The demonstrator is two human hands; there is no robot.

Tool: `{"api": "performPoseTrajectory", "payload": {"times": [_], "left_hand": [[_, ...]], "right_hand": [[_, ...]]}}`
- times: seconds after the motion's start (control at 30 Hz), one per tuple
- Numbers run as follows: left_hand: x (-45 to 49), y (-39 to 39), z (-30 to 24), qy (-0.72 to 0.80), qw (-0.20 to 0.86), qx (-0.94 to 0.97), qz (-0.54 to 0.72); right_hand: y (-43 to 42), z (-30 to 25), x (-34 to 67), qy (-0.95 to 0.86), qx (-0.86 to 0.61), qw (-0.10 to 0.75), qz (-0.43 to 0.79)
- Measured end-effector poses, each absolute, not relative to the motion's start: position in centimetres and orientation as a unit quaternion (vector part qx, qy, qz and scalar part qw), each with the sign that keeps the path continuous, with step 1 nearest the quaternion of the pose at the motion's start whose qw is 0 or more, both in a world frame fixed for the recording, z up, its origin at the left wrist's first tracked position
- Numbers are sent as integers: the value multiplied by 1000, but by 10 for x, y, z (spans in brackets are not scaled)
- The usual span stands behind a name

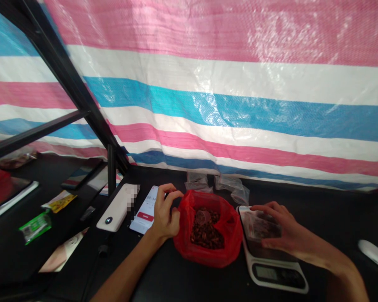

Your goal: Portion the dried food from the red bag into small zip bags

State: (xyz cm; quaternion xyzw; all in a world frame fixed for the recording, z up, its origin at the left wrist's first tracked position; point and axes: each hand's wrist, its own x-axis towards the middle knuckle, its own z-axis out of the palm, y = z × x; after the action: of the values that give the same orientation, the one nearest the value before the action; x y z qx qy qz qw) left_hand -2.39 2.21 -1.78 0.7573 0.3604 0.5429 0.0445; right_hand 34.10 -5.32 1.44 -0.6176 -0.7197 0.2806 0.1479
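While left hand pinches red bag, phone digits half-hidden.

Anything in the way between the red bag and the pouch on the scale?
Nothing visible. The red bag sits right beside the scale, mouth open. The right hand rests on the clear pouch lying on it; the left hand pinches the bag's rim.

The phone screen shows pale digits that look like 00:5, the rest hidden; the scale display and the green packet print are unreadable.
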Motion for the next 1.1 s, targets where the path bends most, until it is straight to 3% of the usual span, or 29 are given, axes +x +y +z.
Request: {"api": "performPoseTrajectory", "payload": {"times": [0.2, 0.4, 0.63, 0.73, 0.93, 1.1], "left_hand": [[-24, 24, -20, 350, 29, 750, 561], [-24, 25, -20, 339, 21, 746, 573], [-24, 25, -19, 339, 30, 742, 577], [-24, 26, -20, 345, 37, 739, 578], [-26, 28, -22, 358, 42, 736, 573], [-25, 26, -19, 354, 45, 738, 573]], "right_hand": [[-53, 18, 335, -693, -634, 103, 327], [-51, 16, 336, -713, -641, 93, 268], [-46, 26, 311, -670, -590, 287, 349], [-44, 30, 280, -673, -562, 317, 361], [-41, 29, 235, -748, -524, 204, 353], [-41, 22, 234, -769, -524, 183, 318]]}}
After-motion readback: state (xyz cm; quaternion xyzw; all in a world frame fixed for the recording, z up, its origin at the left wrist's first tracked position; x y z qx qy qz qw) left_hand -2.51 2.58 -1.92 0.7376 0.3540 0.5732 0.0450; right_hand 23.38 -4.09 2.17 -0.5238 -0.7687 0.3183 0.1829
